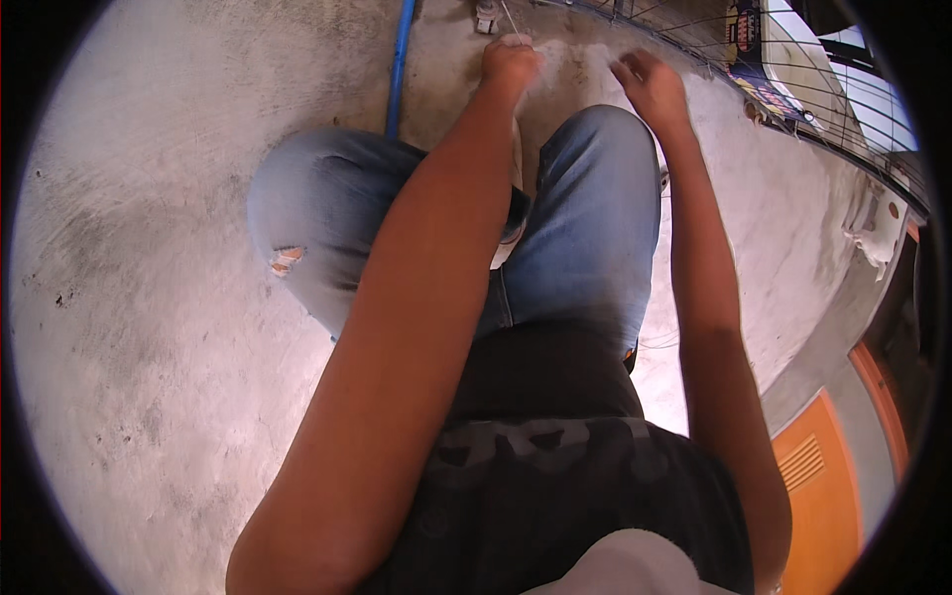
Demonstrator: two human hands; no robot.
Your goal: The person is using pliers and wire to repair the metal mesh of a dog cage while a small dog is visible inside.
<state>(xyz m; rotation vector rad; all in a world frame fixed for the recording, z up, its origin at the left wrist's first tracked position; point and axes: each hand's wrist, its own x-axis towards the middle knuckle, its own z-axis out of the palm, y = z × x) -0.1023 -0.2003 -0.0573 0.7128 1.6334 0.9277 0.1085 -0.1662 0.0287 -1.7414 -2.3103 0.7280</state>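
Note:
My left hand [511,64] is at the top of the view, beyond my knees, with its fingers closed. A thin pale line [509,18], perhaps a wire or a cord, runs from its fingers toward the upper edge; what the fingers grip is too small to name. Just left of this line stands a small greyish fitting [486,18]. Apart from it, to the right, my right hand [654,87] is held in the air with fingers bent and parted, slightly blurred. Nothing shows in it.
A blue hose or pipe [401,64] runs up from behind my left knee [337,169]. Dark wire mesh [843,84] crosses the upper right, with a printed package [769,94] behind it. Grey concrete [149,297] surrounds me. An orange panel [818,486] is at lower right.

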